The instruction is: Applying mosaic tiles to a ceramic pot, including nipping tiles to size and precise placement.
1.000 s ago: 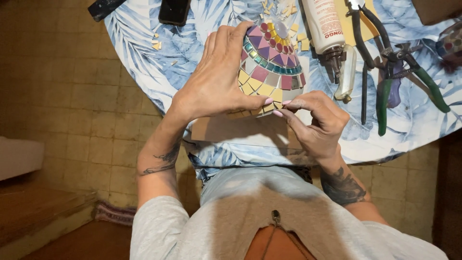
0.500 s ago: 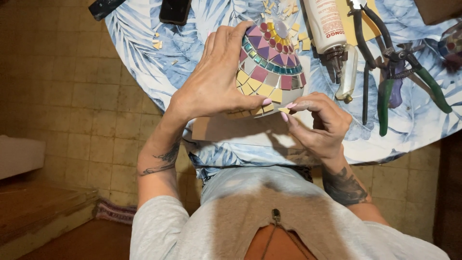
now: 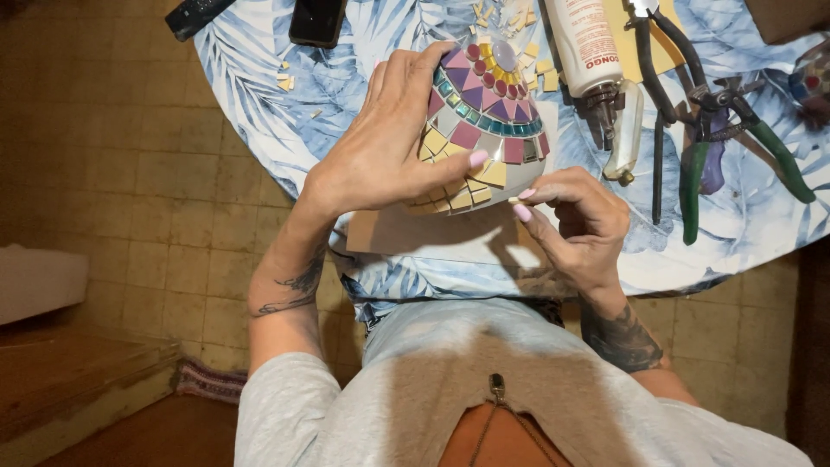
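Right hand (image 3: 575, 220), grip pinched on a small tile piece (image 3: 513, 201), sits at the near lower edge of the mosaic dome (image 3: 484, 130); left hand (image 3: 389, 147) clasps the dome just beside it. Most rows look tiled; the bottom edge seems unfinished. Beyond the grip, loose tiles (image 3: 545, 78), a glue tube (image 3: 588, 43) and pliers (image 3: 718, 130) lie on the counter (image 3: 259, 104).

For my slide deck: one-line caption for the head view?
Left hand steadies a domed mosaic piece while right hand pinches at its lower edge.
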